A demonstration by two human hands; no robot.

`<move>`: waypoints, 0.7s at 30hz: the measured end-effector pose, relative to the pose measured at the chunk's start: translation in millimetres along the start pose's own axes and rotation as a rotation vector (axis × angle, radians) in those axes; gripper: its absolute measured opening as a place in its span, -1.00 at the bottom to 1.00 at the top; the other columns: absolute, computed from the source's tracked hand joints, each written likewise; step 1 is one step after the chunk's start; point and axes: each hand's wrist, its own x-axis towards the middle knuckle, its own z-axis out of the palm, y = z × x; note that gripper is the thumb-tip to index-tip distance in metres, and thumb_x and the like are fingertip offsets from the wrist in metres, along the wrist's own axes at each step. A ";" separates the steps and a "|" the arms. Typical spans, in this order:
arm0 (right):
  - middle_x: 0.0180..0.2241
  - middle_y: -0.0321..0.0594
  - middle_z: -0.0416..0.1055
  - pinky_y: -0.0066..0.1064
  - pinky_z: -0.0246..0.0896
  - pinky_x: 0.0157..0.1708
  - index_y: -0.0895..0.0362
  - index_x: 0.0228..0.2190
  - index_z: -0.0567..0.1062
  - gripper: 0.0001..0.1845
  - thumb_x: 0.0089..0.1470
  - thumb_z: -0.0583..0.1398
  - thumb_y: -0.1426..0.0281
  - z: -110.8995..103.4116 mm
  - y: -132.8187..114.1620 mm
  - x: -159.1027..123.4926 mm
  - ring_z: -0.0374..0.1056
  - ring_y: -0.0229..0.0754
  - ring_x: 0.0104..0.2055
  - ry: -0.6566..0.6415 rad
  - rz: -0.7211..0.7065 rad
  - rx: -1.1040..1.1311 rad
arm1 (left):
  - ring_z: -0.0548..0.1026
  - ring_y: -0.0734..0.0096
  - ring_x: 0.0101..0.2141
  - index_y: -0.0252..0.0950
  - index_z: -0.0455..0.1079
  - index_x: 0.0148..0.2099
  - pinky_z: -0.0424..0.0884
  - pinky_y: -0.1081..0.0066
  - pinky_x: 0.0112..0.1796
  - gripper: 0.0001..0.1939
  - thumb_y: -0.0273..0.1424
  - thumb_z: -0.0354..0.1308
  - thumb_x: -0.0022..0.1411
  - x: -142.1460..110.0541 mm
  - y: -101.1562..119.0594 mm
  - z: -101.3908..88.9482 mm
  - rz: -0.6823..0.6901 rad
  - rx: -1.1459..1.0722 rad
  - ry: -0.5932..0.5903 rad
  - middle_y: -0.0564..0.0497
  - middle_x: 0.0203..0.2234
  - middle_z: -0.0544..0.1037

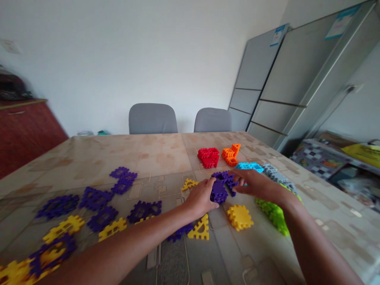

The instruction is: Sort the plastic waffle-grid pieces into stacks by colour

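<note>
The left hand [201, 200] grasps a purple stack [219, 194], its thumb low on the near side and its fingers above, so the block is pinched from its left edge. That hold probably steadies the layers and keeps them squared, while leaving the right side within reach of the other hand. The right hand [251, 182] comes in from the opposite side with bent fingers beside a smaller purple piece [231, 186]; whether it grips that piece or merely touches it, I cannot tell, since the fingertips blend into the dark plastic.

The arrangement on the surface [160, 152] looks like sorting by colour. A red group [208, 157], an orange group [230, 155], a light blue group [249, 167], a grey group [276, 174] and a green group [274, 215] sit apart from the scatter, likely so that colours do not mix. Loose purple pieces [102, 196] and loose yellow pieces [74, 223] spread across the left side, several overlapping.

The purple stack lies within the left hand's grasp, to the left of the right hand's fingers. A yellow stack [240, 217] rests just nearer the person, below the gap between the hands, touching neither. A yellow triangle [198, 235] lies near the left wrist, on its nearer side.
</note>
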 end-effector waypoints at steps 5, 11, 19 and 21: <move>-0.23 -0.11 0.55 -0.26 0.35 -0.24 0.14 -0.08 0.48 -0.68 0.09 0.21 0.39 -0.8 8.2 -2.0 0.48 -0.05 -0.24 -0.053 0.034 -0.029 | 0.44 -0.03 0.05 -0.28 0.21 0.23 0.35 0.00 0.07 -0.27 -0.39 0.42 0.06 6.0 9.0 14.2 0.023 -0.005 0.039 -0.21 0.08 0.44; -0.28 -0.15 0.56 -0.32 0.33 -0.28 0.12 -0.17 0.47 -0.72 0.01 0.27 0.43 3.0 4.0 -4.1 0.48 -0.04 -0.24 -0.086 0.072 -0.047 | 0.44 -0.06 0.04 -0.31 0.17 0.23 0.39 0.08 0.04 -0.17 -0.43 0.47 -0.04 6.1 16.1 23.1 0.065 -0.057 0.118 -0.25 0.04 0.42; -0.28 -0.16 0.56 -0.38 0.27 -0.34 0.15 -0.09 0.43 -0.56 -0.06 0.31 0.51 10.0 -1.6 3.7 0.47 -0.06 -0.26 -0.121 0.146 -0.082 | 0.50 0.13 -0.10 -0.30 0.29 0.12 0.48 0.12 -0.11 -0.45 -0.48 0.37 0.12 4.6 -3.3 25.4 0.076 -0.104 0.168 -0.10 -0.05 0.47; -0.26 -0.15 0.55 -0.38 0.26 -0.34 0.15 -0.08 0.42 -0.55 -0.06 0.30 0.52 12.2 -1.6 5.2 0.47 -0.05 -0.24 -0.111 0.157 -0.095 | 0.52 0.20 -0.14 -0.30 0.33 0.09 0.50 0.14 -0.15 -0.63 -0.36 0.27 0.28 7.8 -4.1 27.4 0.085 -0.109 0.179 -0.07 -0.07 0.48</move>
